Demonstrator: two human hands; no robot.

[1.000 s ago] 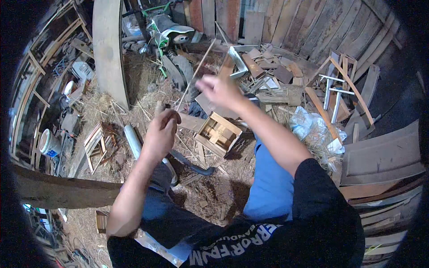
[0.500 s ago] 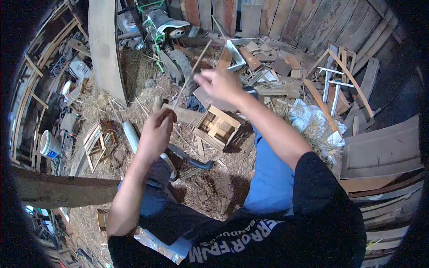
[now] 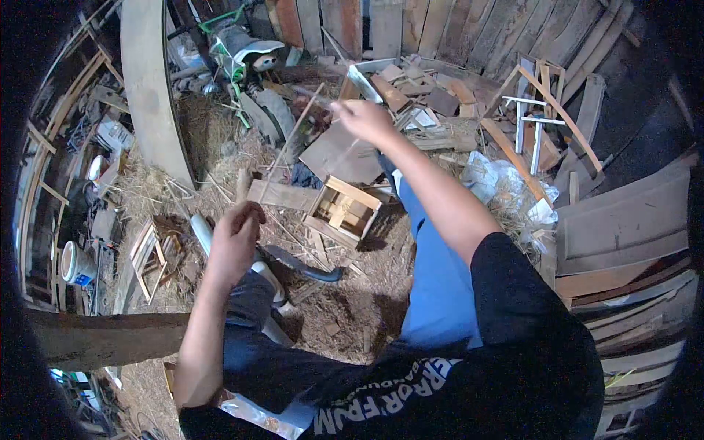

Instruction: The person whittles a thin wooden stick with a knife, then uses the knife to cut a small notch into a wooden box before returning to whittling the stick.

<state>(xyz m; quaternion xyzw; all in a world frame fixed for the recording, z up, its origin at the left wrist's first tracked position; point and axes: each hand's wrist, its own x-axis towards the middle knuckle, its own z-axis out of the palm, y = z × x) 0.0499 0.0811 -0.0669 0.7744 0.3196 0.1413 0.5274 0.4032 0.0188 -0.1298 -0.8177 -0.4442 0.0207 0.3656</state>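
My left hand (image 3: 236, 238) is closed around the lower end of a thin wooden stick (image 3: 295, 137), which slants up and away to the right. Beyond the stick's upper half, my right hand (image 3: 363, 121) has its fingers drawn together. A pale, motion-smeared streak shows at those fingertips; what they hold cannot be made out. Below and between both hands sits a small open wooden box (image 3: 334, 233) with light wood pieces inside. A dark curved tool (image 3: 302, 265), blade-like, lies near my left knee.
Scrap boards (image 3: 440, 92) pile up at the back, beside a white-and-green motorbike (image 3: 246, 48). A leaning plywood sheet (image 3: 150, 88) stands at left, with a white bucket (image 3: 77, 262) farther out. White plastic bags (image 3: 495, 176) and a wooden panel (image 3: 623, 235) are on the right.
The view has shifted, so the scene sits farther left. My right hand has moved off to the right of the stick, and a pale blur now shows at its fingers. My left hand keeps the stick.
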